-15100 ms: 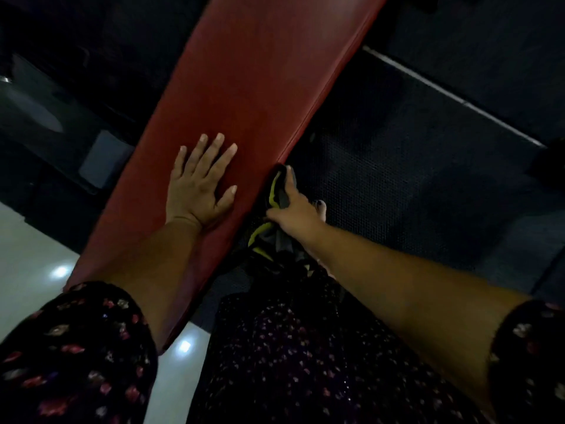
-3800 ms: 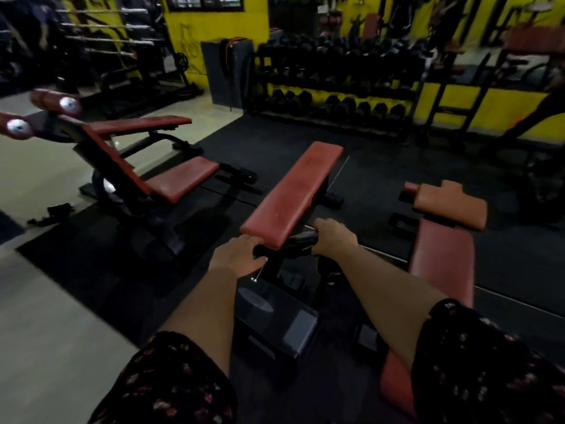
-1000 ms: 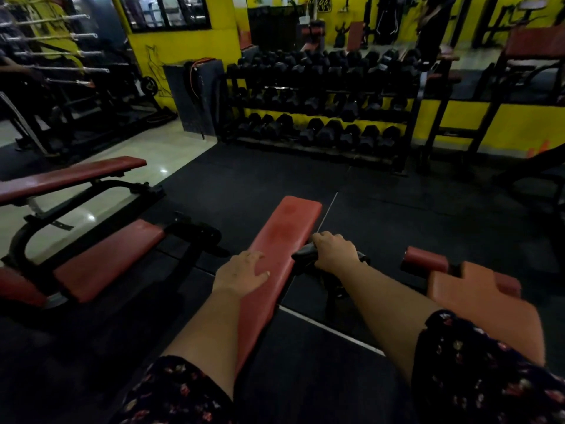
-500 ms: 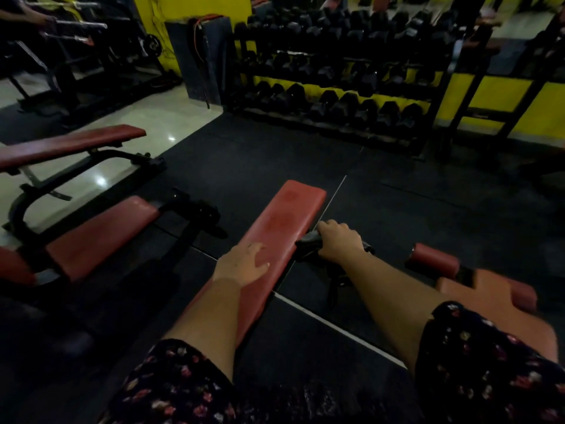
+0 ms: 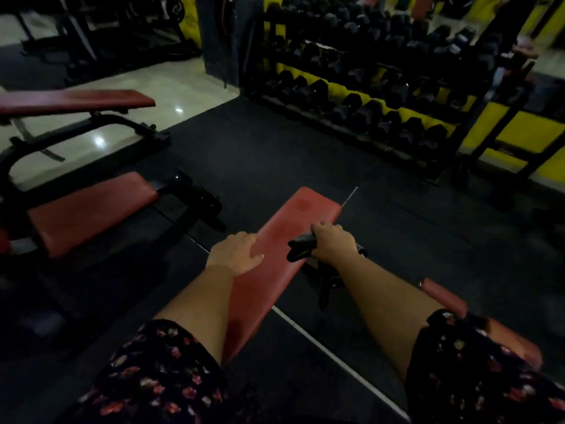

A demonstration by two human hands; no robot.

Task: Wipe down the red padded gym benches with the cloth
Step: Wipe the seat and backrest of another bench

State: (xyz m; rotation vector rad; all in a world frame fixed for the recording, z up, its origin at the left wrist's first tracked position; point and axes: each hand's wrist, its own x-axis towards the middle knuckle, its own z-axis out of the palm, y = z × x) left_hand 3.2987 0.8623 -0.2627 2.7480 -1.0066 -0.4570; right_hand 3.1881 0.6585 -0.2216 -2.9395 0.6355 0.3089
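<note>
A long red padded flat bench (image 5: 293,221) runs away from me in the middle of the head view. My left hand (image 5: 235,254) rests on its left edge with the fingers lying on the pad. My right hand (image 5: 331,244) grips a dark cloth (image 5: 301,247) and holds it against the pad near the right edge. A darker round patch shows near the far end of the pad.
A red incline bench (image 5: 88,209) on a black frame stands at the left. Another red padded bench (image 5: 446,301) lies low at the right behind my right arm. A rack of black dumbbells (image 5: 373,87) lines the yellow back wall. Black rubber mats cover the floor.
My right hand has brought the cloth from beside the bench onto the pad's right edge. The view has tilted down a little. My left hand stays on the pad.
</note>
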